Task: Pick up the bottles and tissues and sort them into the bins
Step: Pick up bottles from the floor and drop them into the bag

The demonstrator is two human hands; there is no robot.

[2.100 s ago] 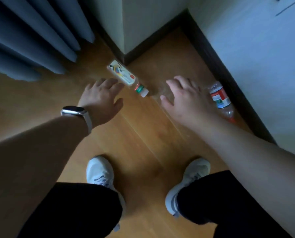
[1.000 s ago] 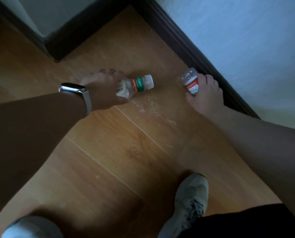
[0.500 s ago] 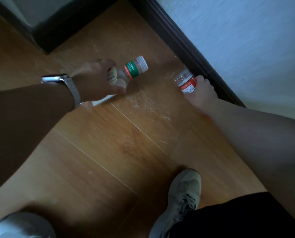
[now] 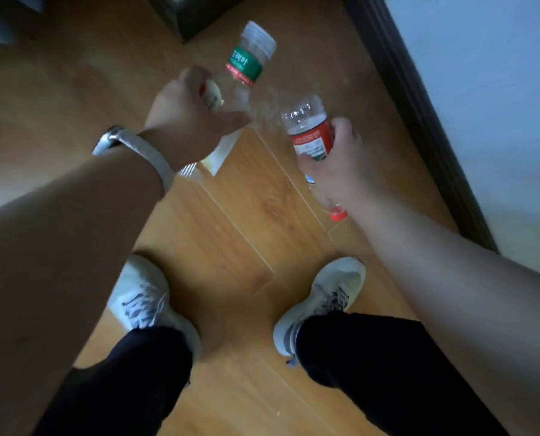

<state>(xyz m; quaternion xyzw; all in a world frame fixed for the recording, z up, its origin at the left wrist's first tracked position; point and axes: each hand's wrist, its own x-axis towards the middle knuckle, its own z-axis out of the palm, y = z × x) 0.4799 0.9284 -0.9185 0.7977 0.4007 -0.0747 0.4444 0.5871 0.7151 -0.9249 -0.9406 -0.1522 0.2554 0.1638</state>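
Observation:
My left hand (image 4: 187,116), with a watch on the wrist, grips a clear bottle with a green and red neck band and a white cap (image 4: 246,62); the cap end points up and away from me, and the bottle's white lower end shows below the hand. My right hand (image 4: 341,158) grips a clear bottle with a red label (image 4: 309,133). Its base points up and its red cap pokes out below the hand. Both bottles are held above the wooden floor (image 4: 240,234). No tissues or bins are in view.
A dark baseboard (image 4: 419,114) and pale wall run along the right. A dark wall corner (image 4: 190,14) juts in at the top. My two white shoes (image 4: 143,303) (image 4: 322,297) stand on the floor below my hands.
Both bottles have been lifted off the floor and brought closer to me. The view has risen and swung back, so both shoes show again.

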